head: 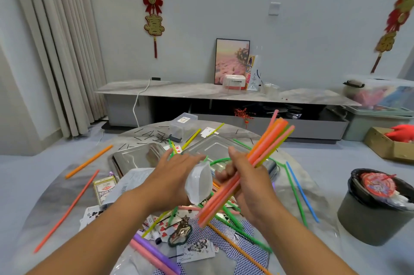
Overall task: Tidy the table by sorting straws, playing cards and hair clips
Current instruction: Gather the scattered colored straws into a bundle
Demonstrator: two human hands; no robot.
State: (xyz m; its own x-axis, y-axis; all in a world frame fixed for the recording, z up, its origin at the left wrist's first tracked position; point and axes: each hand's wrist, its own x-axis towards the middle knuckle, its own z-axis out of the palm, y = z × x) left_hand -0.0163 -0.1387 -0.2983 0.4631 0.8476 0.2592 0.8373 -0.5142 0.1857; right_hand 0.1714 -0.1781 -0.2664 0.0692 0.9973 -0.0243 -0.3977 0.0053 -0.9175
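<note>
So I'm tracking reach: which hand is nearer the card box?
Left. The left hand is just right of the card box; the right hand, holding straws, is farther right.

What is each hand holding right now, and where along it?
The right hand grips a bundle of straws around its middle. The left hand holds a clear plastic container by its side.

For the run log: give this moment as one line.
right hand: grips straw bundle | left hand: holds clear plastic lid | loose straws, playing cards, hair clips unsorted on table
</note>
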